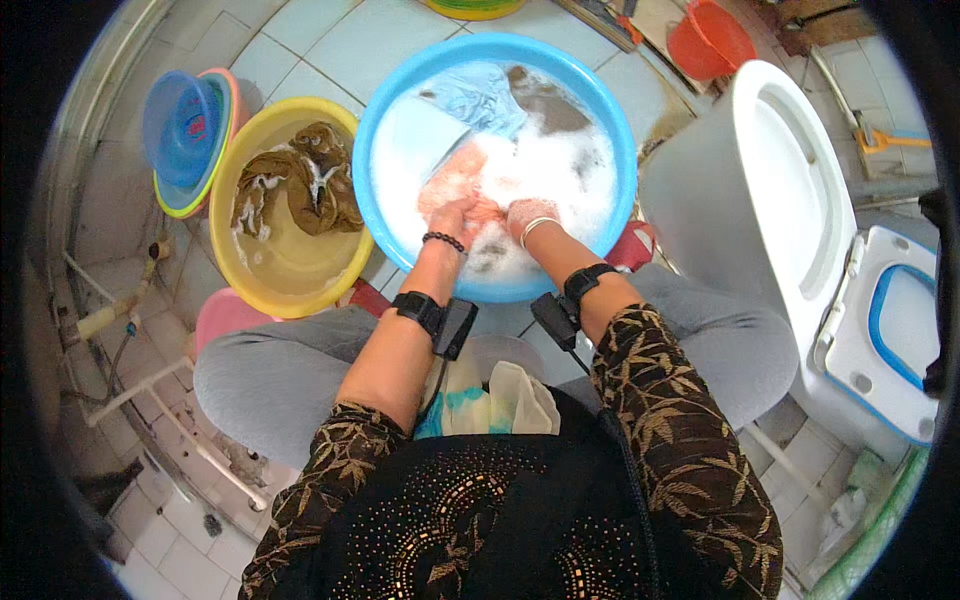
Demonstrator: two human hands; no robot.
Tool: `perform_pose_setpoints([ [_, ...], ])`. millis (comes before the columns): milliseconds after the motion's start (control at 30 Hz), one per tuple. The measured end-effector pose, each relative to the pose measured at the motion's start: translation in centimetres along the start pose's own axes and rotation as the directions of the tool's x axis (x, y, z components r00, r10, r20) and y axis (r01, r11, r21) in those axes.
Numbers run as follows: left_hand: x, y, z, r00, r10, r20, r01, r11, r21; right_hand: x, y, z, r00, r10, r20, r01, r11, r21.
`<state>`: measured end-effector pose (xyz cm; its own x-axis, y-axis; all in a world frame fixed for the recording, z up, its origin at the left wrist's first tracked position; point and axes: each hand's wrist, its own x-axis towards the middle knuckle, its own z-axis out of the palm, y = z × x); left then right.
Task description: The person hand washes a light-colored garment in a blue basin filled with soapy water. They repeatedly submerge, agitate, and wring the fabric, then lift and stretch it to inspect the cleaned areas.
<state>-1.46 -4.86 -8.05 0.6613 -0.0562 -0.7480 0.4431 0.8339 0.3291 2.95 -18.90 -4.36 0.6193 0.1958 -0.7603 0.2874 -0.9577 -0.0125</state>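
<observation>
A large blue basin [622,150] in front of me holds water and thick white suds. A wet pink-orange cloth [462,172] lies in the foam near its middle. My left hand [452,218], with a dark bead bracelet at the wrist, is closed on the bunched near end of this cloth. Close on its right, my right hand [530,214], wearing a pale bangle, is curled against the same bunch; foam partly hides its fingers. Beyond the hands, a light blue garment [470,98] and a dark cloth [548,103] lie half sunk in the suds.
On the left, a yellow basin [225,235] holds brown wet cloth [305,190] in cloudy water. Stacked blue basins [180,125] lean farther left. A grey-and-white washing machine [715,190] stands close on the right. A red bucket [712,42] is at the far right.
</observation>
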Motion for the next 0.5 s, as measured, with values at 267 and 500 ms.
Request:
perform_pose_setpoints([
  [267,-0.2,0.4,0.3,0.988,0.020,-0.151,-0.002,0.993,0.122,1.5,-0.6,-3.5,0.954,-0.134,0.269,0.091,0.982,0.166],
  [500,-0.5,0.3,2.3,0.997,-0.072,0.042,0.080,0.961,-0.266,-5.8,-3.9,-4.2,0.715,-0.286,-0.638,0.559,0.781,0.277],
])
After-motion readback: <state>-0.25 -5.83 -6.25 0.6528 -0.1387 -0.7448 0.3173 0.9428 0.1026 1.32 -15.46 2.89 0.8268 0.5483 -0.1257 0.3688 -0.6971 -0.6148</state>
